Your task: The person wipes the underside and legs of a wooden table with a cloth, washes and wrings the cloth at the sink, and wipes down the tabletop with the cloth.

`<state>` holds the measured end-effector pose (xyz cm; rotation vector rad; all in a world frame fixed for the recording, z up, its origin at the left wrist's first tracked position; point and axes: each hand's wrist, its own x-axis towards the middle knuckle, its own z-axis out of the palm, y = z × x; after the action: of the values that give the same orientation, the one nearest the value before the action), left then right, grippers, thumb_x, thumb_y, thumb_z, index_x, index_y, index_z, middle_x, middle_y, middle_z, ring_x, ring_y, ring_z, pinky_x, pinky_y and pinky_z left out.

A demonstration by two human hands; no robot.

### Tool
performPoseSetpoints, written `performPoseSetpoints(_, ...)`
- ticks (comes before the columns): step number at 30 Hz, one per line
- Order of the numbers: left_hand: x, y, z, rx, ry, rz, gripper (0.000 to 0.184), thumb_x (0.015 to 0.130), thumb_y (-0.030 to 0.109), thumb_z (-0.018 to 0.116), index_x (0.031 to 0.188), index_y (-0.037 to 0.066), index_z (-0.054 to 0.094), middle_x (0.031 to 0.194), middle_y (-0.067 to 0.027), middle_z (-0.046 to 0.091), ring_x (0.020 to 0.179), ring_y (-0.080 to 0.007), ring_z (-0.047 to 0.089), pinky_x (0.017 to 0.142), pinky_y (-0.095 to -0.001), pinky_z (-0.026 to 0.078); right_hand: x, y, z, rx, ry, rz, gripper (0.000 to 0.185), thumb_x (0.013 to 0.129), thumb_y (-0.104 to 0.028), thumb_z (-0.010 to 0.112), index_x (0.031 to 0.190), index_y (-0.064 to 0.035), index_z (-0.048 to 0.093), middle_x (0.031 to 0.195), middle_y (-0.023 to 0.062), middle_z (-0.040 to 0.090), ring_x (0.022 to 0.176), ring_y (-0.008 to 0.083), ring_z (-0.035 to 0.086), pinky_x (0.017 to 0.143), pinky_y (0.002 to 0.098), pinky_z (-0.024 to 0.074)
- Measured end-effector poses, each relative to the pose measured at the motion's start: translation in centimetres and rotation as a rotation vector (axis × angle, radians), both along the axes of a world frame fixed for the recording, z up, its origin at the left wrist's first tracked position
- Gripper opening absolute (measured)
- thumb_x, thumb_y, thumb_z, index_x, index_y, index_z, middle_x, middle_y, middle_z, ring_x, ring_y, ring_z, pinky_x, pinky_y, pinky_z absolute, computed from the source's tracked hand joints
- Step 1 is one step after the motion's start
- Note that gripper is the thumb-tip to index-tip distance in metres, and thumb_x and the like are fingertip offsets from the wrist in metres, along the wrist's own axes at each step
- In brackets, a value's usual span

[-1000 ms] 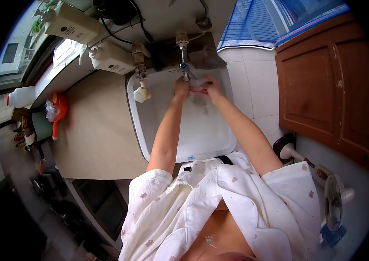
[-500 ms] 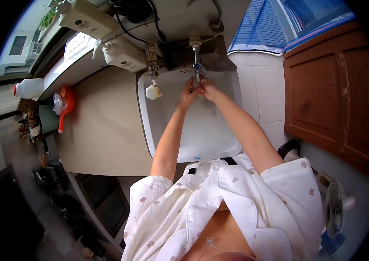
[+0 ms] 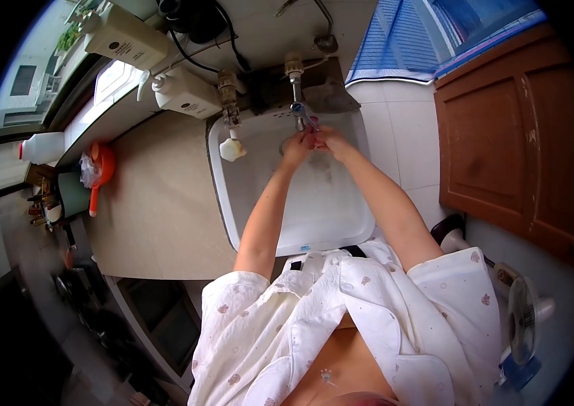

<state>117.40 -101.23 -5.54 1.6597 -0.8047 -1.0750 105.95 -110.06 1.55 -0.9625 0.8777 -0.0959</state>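
Observation:
My left hand [image 3: 295, 147] and my right hand [image 3: 331, 139] meet just below the metal tap [image 3: 298, 111], over the white sink [image 3: 222, 193]. Their fingers are curled in against each other. Between them shows a small reddish-pink patch; whether this is fingertips or a small object I cannot make out. The tap's lever points down toward my right hand. A second tap with a pale, lobed knob [image 3: 232, 150] sits left of my left hand.
Two pump bottles [image 3: 187, 93] stand at the sink's back left. On the beige counter [image 3: 158, 196] lies an orange-red ladle-shaped scoop [image 3: 103, 166]. A brown wooden door [image 3: 483, 135] and a fan [image 3: 523, 318] are on the right, with a blue curtain [image 3: 395, 47] behind.
Both hands have drawn slightly back from under the tap spout toward me, and the reddish-pink patch between them now shows. The view has shifted a little.

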Motion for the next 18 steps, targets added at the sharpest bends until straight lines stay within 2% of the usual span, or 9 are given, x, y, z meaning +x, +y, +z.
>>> performPoseSetpoints(1, 0.0, -0.2, -0.5, -0.069, 0.332, 0.053, 0.025, 0.079, 0.024, 0.052, 0.085, 0.0, 0.057, 0.073, -0.0047, 0.06, 0.064, -0.0152, 0.055, 0.059, -0.0276, 0.043, -0.2, -0.2, -0.2, -0.049, -0.066, 0.068, 0.021, 0.077, -0.023, 0.055, 0.093, -0.0101, 0.054, 0.077, -0.0001, 0.057, 0.072, 0.0093, 0.053, 0.064, 0.0268, 0.0423)
performPoseSetpoints(2, 0.0, -0.2, -1.0, -0.067, 0.33, 0.05, 0.025, 0.079, 0.024, 0.052, 0.085, 0.0, 0.057, 0.073, -0.0047, 0.06, 0.064, -0.0152, 0.055, 0.059, -0.0276, 0.043, -0.3, -0.3, -0.4, -0.048, -0.067, 0.064, 0.021, 0.077, -0.023, 0.055, 0.093, -0.0101, 0.054, 0.077, -0.0001, 0.057, 0.072, 0.0093, 0.053, 0.064, 0.0268, 0.0423)
performPoseSetpoints(5, -0.2, -0.1, 1.5, 0.006, 0.339, 0.126, 0.029, 0.082, 0.028, 0.046, 0.087, 0.001, 0.056, 0.075, -0.0052, 0.058, 0.067, -0.0162, 0.057, 0.061, -0.0285, 0.044, 0.1, -0.6, -1.5, -0.051, -0.156, 0.015, 0.025, 0.068, -0.009, 0.056, 0.093, -0.0042, 0.055, 0.082, 0.0072, 0.059, 0.07, 0.0137, 0.056, 0.062, 0.026, 0.0463)
performPoseSetpoints(7, -0.7, 0.1, 5.1, 0.03, 0.604, 0.045, 0.033, 0.084, 0.031, 0.041, 0.094, 0.002, 0.054, 0.08, -0.007, 0.059, 0.072, -0.0168, 0.058, 0.065, -0.0297, 0.046, 0.8, -0.3, -3.0, -0.251, -0.057, 0.007, 0.031, 0.063, -0.005, 0.059, 0.094, -0.0006, 0.054, 0.08, 0.0062, 0.058, 0.068, 0.0137, 0.056, 0.059, 0.0258, 0.0462)
performPoseSetpoints(10, -0.6, 0.5, 4.7, 0.031, 0.587, 0.046, 0.038, 0.086, 0.032, 0.036, 0.104, 0.002, 0.05, 0.088, -0.0089, 0.058, 0.079, -0.0204, 0.057, 0.075, -0.0337, 0.046, 1.0, 0.3, -3.1, -0.215, -0.23, -0.12, 0.04, 0.06, -0.003, 0.061, 0.099, 0.0004, 0.052, 0.08, 0.0057, 0.058, 0.068, 0.0146, 0.056, 0.057, 0.0263, 0.0463)
performPoseSetpoints(14, 1.1, 1.8, 1.1, 0.053, 0.588, 0.285, 0.039, 0.085, 0.034, 0.037, 0.103, 0.002, 0.051, 0.088, -0.0081, 0.058, 0.079, -0.0196, 0.057, 0.075, -0.0351, 0.045, -0.2, -0.5, -3.5, -0.228, -0.1, -0.116, 0.042, 0.063, -0.004, 0.06, 0.104, 0.0004, 0.052, 0.084, 0.0088, 0.06, 0.071, 0.0177, 0.057, 0.057, 0.0272, 0.0465)
performPoseSetpoints(16, 1.8, 2.6, 2.3, -0.062, 0.429, 0.416, 0.035, 0.084, 0.031, 0.041, 0.099, 0.003, 0.054, 0.087, -0.0071, 0.058, 0.078, -0.0175, 0.056, 0.07, -0.0309, 0.046, -0.5, -1.3, -5.7, -0.655, 0.089, -0.157, 0.037, 0.066, -0.008, 0.06, 0.102, -0.0018, 0.056, 0.085, 0.0134, 0.061, 0.071, 0.0217, 0.059, 0.06, 0.0296, 0.046)
performPoseSetpoints(17, 2.0, 2.8, 3.2, -0.063, 0.428, 0.418, 0.035, 0.084, 0.031, 0.041, 0.099, 0.003, 0.054, 0.087, -0.0071, 0.058, 0.078, -0.0175, 0.056, 0.07, -0.0309, 0.046, -0.9, -2.0, -6.1, -0.655, 0.087, -0.156, 0.037, 0.066, -0.008, 0.06, 0.102, -0.0018, 0.056, 0.085, 0.0134, 0.061, 0.071, 0.0217, 0.059, 0.06, 0.0295, 0.046)
performPoseSetpoints(18, 2.1, 2.9, 5.1, -0.034, 0.426, 0.453, 0.032, 0.084, 0.03, 0.043, 0.097, 0.003, 0.056, 0.085, -0.0062, 0.058, 0.076, -0.016, 0.056, 0.066, -0.0285, 0.045, -1.2, -2.6, -5.4, -0.734, 0.177, -0.017, 0.033, 0.067, -0.011, 0.059, 0.099, -0.003, 0.058, 0.085, 0.0149, 0.061, 0.071, 0.0238, 0.059, 0.062, 0.0309, 0.0455)
